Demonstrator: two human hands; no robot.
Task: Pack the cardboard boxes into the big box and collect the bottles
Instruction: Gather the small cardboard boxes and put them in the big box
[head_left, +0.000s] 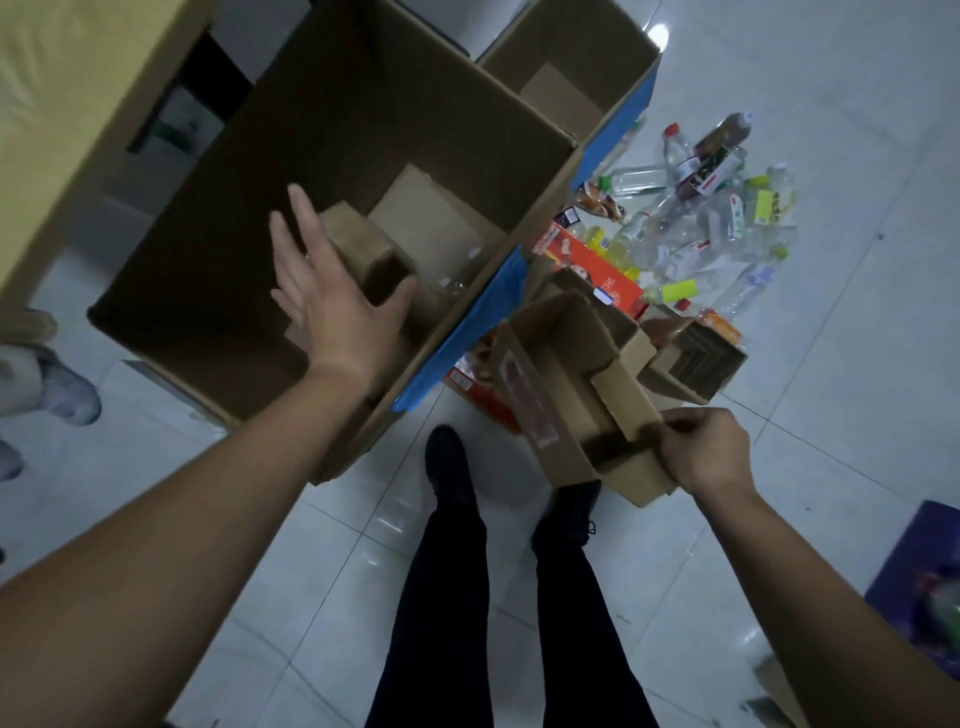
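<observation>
The big open cardboard box (218, 291) stands on the floor at the left, with small cardboard boxes (358, 244) lying inside it. My left hand (332, 301) reaches over its inside with straight, spread fingers and holds nothing. My right hand (706, 447) grips the near edge of a small open cardboard box (561, 395), held above the floor to the right of the big box. A pile of empty plastic bottles (717, 223) lies on the floor at the right. More small boxes (696, 364) lie between the pile and the held box.
A second open cardboard box (582, 67) stands behind the big one. A red printed carton (587, 260) lies by the bottles. My legs and dark shoes (452, 467) are on the white tile floor. Another person's shoe (67, 389) is at the left edge. A purple item (924, 566) lies at right.
</observation>
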